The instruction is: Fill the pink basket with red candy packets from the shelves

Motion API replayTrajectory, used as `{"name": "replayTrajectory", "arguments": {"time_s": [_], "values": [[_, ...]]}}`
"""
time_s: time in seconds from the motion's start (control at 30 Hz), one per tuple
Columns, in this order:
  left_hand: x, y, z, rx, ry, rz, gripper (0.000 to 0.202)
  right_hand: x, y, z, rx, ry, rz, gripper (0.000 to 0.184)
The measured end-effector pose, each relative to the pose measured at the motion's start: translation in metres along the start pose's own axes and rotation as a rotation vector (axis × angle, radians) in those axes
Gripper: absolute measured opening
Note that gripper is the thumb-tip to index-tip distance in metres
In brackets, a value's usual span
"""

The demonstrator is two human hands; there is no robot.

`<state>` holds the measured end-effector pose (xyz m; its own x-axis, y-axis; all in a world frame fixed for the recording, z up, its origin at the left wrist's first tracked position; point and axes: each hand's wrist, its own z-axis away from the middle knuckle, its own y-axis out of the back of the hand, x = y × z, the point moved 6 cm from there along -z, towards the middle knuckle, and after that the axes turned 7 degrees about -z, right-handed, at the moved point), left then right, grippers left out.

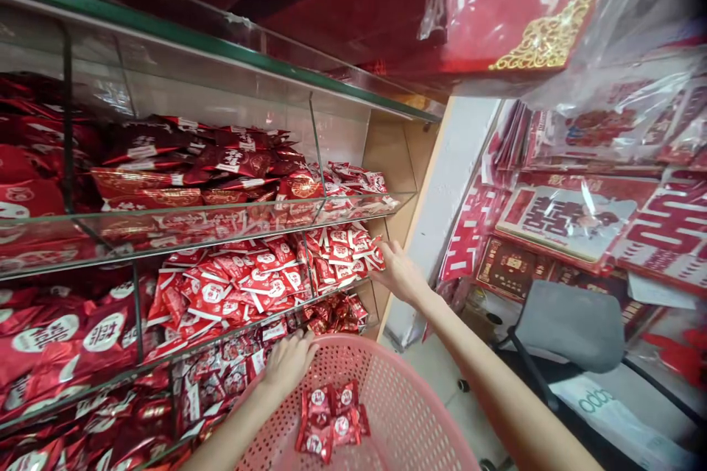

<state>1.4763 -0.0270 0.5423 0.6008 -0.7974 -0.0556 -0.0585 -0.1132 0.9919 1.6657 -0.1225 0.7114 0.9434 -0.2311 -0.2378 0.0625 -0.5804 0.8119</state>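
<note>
My left hand (288,362) grips the far rim of a pink perforated plastic basket (398,412), fingers curled over the edge. Several small red-and-white candy packets (331,419) lie inside the basket. My right hand (398,272) reaches into the right compartment of the middle glass shelf, fingers closed among a heap of red candy packets (345,254); what the fingers pinch is hidden. The shelf compartment to the left holds more red-and-white packets (237,287).
Glass shelves (221,228) with dividers hold red packaged sweets on several levels. A white pillar (447,184) stands right of the shelves. Red paper decorations (579,213) hang at right, and red wrapped boxes hang overhead. A grey chair (568,324) stands below.
</note>
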Motion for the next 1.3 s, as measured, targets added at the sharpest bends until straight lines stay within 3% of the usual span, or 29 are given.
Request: {"name": "replayTrajectory", "arguments": {"time_s": [0.2,0.5,0.67,0.9,1.3], "values": [[0.0,-0.001,0.001,0.025,0.024,0.011,0.044,-0.012,-0.016,-0.02,-0.07,0.066,0.269,0.035],[0.007,0.001,0.0,0.028,0.05,0.005,0.045,-0.006,-0.017,-0.023,-0.013,0.077,0.283,0.028],[0.014,0.002,-0.003,0.028,0.053,-0.012,0.045,0.002,-0.011,-0.021,0.112,0.141,0.174,0.028],[0.014,0.003,-0.002,0.0,0.069,0.001,0.044,0.018,-0.01,-0.02,0.267,0.218,-0.188,0.03],[0.003,0.001,-0.005,0.02,0.113,0.046,0.048,0.028,-0.004,-0.012,0.357,0.187,-0.424,0.029]]}}
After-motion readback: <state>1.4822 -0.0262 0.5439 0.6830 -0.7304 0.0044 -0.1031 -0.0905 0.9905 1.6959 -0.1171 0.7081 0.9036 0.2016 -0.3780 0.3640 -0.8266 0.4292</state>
